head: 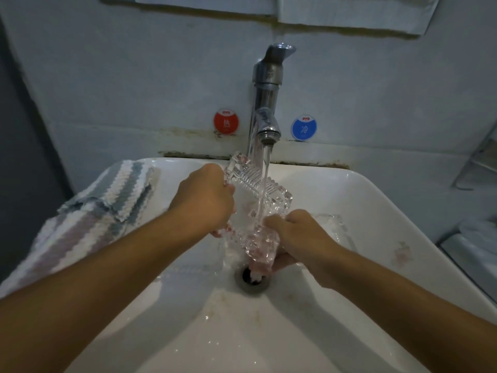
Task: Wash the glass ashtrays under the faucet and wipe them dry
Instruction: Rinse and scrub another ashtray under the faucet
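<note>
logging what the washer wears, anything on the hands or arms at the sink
Nothing worn that shows: the left hand and right hand are bare, without gloves, rings, watch or bracelet. Both forearms are bare up to the picture's edge, with no sleeves in sight.

Round red sticker (226,121) and round blue sticker (304,127) stuck on the pale tiled wall (134,76), one on each side, both printed with white marks. Grimy, discoloured sealant strip (215,155) along the wall's foot. Shelf edge with hanging white cloths (349,14) along the top. Metal wire rack (481,160) at far right, partly cut off.
</note>
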### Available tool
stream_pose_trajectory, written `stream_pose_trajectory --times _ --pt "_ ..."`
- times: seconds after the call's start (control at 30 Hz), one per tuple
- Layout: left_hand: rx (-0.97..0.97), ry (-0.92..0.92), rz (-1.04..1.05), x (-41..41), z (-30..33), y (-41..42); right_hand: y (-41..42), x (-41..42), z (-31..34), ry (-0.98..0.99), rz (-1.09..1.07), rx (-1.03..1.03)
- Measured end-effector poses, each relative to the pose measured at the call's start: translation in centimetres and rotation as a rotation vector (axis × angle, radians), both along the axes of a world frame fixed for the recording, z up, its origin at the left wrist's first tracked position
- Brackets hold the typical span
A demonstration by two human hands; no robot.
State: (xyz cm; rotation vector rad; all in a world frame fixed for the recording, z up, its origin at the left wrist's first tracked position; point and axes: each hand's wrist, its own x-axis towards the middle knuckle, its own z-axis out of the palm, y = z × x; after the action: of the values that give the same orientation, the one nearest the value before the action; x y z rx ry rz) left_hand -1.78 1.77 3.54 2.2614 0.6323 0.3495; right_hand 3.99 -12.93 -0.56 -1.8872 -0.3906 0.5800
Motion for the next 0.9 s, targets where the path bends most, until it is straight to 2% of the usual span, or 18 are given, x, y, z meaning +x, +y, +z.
stream_pose_trajectory --times 0.13,0.27,0.37,0.47,0.57,0.63,0.77,0.9 --pt "0.003 0.003 0.002 0.0 0.1 0.0 -0.2 0.5 -0.3 -0.028 0.024 -0.017" --pt "0.082 0.004 -0.002 0.0 -0.1 0.2 -0.3 0.5 -0.1 0.076 0.159 0.062" --pt "0.128 0.005 -0.012 -0.1 -0.4 0.1 -0.2 0.3 0.1 -0.007 0.079 0.063" --pt "0.087 -0.003 -0.012 -0.1 -0.4 0.0 -0.1 0.6 0.0 -0.039 -0.043 0.059" --pt "0.096 -0.038 0.000 0.2 -0.7 0.0 0.1 0.3 -0.2 -0.024 -0.050 0.106" --pt "0.117 -0.077 0.013 0.3 -1.1 -0.1 0.0 0.0 -0.1 0.043 -0.053 0.132" --pt "0.079 -0.128 0.037 0.5 -1.6 -0.3 -0.1 -0.2 -0.2 0.362 0.034 0.114" --pt "0.061 -0.123 0.036 0.6 -1.8 0.0 0.0 -0.1 -0.7 0.455 0.073 0.228"
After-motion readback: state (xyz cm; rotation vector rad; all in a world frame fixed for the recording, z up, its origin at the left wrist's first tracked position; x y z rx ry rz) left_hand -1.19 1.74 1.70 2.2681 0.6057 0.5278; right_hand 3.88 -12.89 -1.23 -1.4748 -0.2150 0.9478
